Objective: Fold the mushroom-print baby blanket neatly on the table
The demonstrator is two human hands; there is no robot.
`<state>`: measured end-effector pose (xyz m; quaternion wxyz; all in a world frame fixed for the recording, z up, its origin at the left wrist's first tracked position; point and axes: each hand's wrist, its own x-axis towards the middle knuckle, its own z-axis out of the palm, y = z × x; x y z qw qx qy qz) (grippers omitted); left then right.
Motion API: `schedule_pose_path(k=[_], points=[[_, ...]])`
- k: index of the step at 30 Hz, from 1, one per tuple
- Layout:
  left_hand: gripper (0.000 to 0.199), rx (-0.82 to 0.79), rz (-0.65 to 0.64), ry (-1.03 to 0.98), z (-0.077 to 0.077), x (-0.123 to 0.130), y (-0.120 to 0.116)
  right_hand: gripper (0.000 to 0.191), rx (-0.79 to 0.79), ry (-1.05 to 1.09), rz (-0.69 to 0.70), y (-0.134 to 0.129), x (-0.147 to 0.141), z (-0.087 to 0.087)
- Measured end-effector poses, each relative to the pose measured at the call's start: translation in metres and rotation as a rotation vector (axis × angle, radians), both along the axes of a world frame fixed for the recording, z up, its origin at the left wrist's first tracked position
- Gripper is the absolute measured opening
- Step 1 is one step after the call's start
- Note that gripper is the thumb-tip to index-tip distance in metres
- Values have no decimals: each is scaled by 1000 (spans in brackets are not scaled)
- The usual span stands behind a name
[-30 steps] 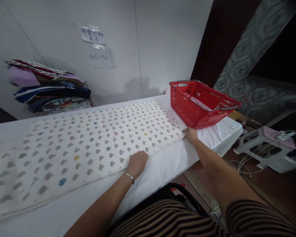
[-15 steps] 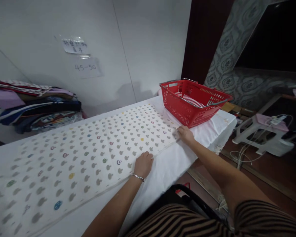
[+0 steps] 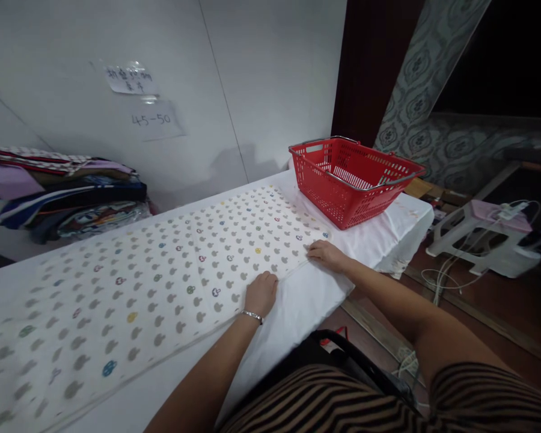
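A long white cloth [image 3: 162,279] printed with small grey mushroom shapes and a few coloured ones lies flat and folded along the table. My left hand [image 3: 260,294], with a bracelet at the wrist, is on its near edge with the fingers curled down and closed on the fabric; the fingertips are hidden. Farther right along the same edge, my right hand [image 3: 328,255] has its fingers together on the cloth's border, a little short of the right corner.
A red plastic basket [image 3: 351,186] with metal handles stands on the white-covered table [image 3: 306,300] at the right end. Folded fabrics [image 3: 72,195] are piled at the left by the wall. A white stool [image 3: 482,234] with a power strip and cables stands on the floor at right.
My right hand has slid left along the cloth's near edge, away from its right corner. My left hand stays at about the same place.
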<state>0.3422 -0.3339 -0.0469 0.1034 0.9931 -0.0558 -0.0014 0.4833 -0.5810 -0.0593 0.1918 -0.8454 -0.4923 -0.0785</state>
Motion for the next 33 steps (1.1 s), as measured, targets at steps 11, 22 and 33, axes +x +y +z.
schedule_pose_path(k=[11,22,33], points=[[21,-28,23,-30,2,-3,-2,31,-78,-141,10,1,2,-7],[19,102,-118,-51,-2,-8,-1,27,-3,-86,26,-12,-4,-11],[25,105,-138,-55,-3,-9,1,28,159,21,-316,2,19,-6]])
